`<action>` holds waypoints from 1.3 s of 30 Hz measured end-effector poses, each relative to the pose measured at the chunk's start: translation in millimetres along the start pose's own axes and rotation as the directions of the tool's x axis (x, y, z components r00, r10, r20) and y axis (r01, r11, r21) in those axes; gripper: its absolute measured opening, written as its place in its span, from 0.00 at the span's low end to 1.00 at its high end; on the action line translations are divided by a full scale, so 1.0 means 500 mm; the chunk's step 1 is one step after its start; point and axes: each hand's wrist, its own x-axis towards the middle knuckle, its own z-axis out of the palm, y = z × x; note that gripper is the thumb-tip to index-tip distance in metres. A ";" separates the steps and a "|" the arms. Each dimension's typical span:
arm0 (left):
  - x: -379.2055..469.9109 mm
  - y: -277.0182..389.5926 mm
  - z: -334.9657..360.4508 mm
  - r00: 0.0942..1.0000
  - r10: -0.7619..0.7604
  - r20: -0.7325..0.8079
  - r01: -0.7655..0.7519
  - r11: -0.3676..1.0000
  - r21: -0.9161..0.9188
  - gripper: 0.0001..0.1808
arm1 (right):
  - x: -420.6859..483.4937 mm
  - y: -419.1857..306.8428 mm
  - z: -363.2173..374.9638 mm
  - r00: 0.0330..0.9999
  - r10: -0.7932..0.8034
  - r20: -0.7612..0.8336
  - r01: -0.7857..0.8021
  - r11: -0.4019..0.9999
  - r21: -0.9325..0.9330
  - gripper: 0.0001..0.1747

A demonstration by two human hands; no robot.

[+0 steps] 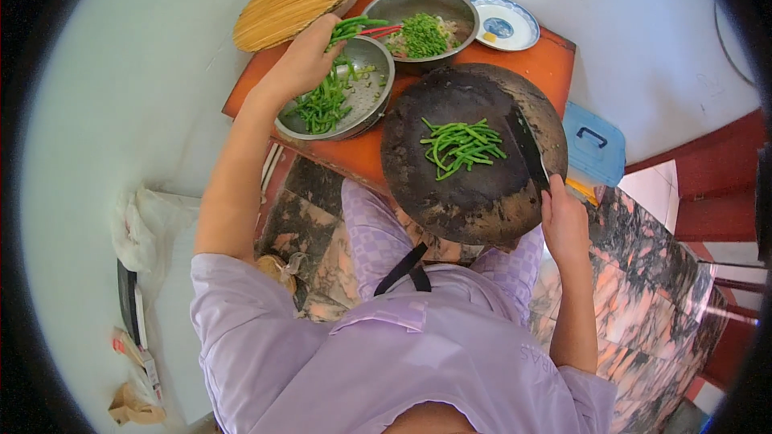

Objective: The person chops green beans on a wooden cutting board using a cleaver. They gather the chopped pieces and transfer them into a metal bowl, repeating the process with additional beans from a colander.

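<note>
My left hand (307,60) holds a bunch of green beans (356,27) above a metal colander (380,87), where more long green beans (322,108) lie. In my right hand (564,217) is the handle of a cleaver (531,144), its dark blade over the right side of a round wooden chopping board (416,205). A loose heap of green bean pieces (463,146) rests at the middle of the board, left of the blade. Behind it, a steel bowl (461,0) contains chopped greens (422,35) on what may be minced meat, with red chopsticks (383,31) over its left rim.
Everything stands on an orange table (552,66) against a wall. A woven lid (295,0) leans at the back left. A blue-rimmed plate (518,36) with a small yellow piece lies back right. Beyond the table's right edge is a blue lidded box (591,160).
</note>
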 end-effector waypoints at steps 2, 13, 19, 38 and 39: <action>0.026 0.057 -0.007 0.995 0.083 0.049 -0.083 0.997 0.002 0.15 | 0.000 0.001 -0.003 1.000 0.000 -0.003 0.000 1.000 0.010 0.09; 0.097 0.254 0.294 0.839 0.102 0.535 -0.085 0.995 -0.055 0.13 | 0.008 0.008 0.004 1.000 0.006 -0.017 -0.005 0.999 0.048 0.09; 0.079 0.246 0.330 0.870 0.079 0.487 -0.020 0.992 -0.125 0.36 | 0.009 0.017 0.000 1.000 0.005 -0.013 -0.004 0.998 0.057 0.09; -0.108 0.347 0.358 0.992 -0.040 0.117 0.051 0.994 -0.095 0.51 | 0.025 0.005 -0.026 0.997 -0.009 0.075 0.015 0.996 -0.084 0.11; -0.110 0.344 0.357 0.998 -0.024 0.065 0.031 0.994 -0.102 0.53 | 0.028 0.011 -0.026 0.997 -0.007 0.077 0.015 0.995 -0.095 0.12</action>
